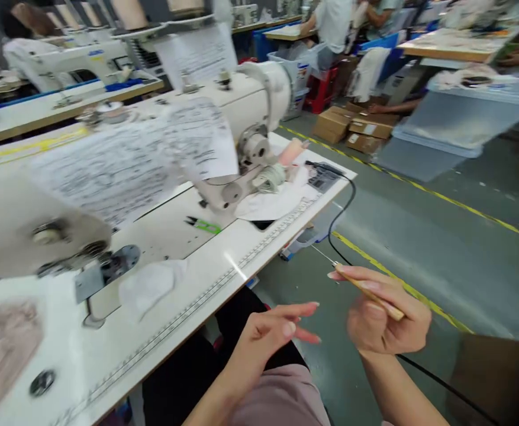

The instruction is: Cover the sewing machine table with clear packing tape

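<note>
In the air at the right, my right hand point(387, 310) is closed around the light wooden handle of an awl point(370, 291). Its thin metal shaft points up and left; the tip is hard to make out. My left hand point(272, 334) is over my lap, apart from the awl, fingers stretched out and holding nothing. Beside it is the sewing table point(215, 278) with a white sewing machine point(245, 100). Green thread snips point(203, 225) lie on the machine bed. A small white fabric piece point(152, 287) rests near the presser foot.
Printed sheets point(139, 154) hang across the machine. A thread spool point(292, 152) and white cloth point(277, 201) lie at the table's far end. A black cable point(352, 198) droops off that edge. Cardboard boxes point(352, 127) and plastic bins point(463, 112) stand across the aisle, near other people.
</note>
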Action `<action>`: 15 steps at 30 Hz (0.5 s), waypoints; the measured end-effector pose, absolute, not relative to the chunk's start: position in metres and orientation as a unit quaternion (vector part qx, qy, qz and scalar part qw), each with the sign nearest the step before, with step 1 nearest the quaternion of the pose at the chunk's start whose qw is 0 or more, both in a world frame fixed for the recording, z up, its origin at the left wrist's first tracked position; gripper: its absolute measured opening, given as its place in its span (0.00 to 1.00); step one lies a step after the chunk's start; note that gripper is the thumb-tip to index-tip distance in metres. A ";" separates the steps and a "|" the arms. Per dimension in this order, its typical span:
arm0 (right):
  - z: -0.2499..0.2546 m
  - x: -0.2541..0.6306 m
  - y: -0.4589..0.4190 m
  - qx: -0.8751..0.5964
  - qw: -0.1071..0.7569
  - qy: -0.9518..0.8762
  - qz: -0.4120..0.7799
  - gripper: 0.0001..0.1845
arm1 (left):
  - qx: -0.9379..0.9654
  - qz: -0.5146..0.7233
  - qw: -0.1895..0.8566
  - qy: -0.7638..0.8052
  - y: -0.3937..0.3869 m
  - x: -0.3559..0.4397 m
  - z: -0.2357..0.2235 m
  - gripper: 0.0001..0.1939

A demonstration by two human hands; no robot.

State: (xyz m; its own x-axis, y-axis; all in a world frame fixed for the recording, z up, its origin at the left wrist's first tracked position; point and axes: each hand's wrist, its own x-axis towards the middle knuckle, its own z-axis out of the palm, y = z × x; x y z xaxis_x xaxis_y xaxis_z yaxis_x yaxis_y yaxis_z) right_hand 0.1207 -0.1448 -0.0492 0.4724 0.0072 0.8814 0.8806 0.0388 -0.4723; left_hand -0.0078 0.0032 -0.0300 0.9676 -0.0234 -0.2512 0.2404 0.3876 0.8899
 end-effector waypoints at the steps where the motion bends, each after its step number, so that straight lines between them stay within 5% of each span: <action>1: -0.053 0.116 -0.136 -0.610 0.605 -0.406 -0.311 0.15 | 0.604 -0.050 0.787 0.110 0.011 -0.021 -0.026 0.16; 8: -0.057 0.066 -0.017 -0.536 0.472 -0.677 -0.179 0.13 | 0.875 0.313 0.276 0.247 0.095 -0.117 -0.023 0.18; 11: -0.055 0.043 0.026 -0.536 0.391 -0.727 -0.179 0.14 | 0.891 0.294 0.111 0.328 0.129 -0.131 -0.032 0.21; 15: -0.060 0.031 0.027 -0.535 0.315 -0.766 -0.166 0.14 | 0.931 0.147 0.022 0.332 0.149 -0.122 -0.044 0.28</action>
State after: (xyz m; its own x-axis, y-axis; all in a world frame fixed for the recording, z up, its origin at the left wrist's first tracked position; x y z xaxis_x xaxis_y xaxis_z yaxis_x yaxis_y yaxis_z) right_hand 0.0310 0.0269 -0.0600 -0.2281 0.7156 0.6603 0.9248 0.3714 -0.0830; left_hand -0.1217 0.1495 -0.0437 0.7362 0.6250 0.2596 0.6121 -0.7786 0.1384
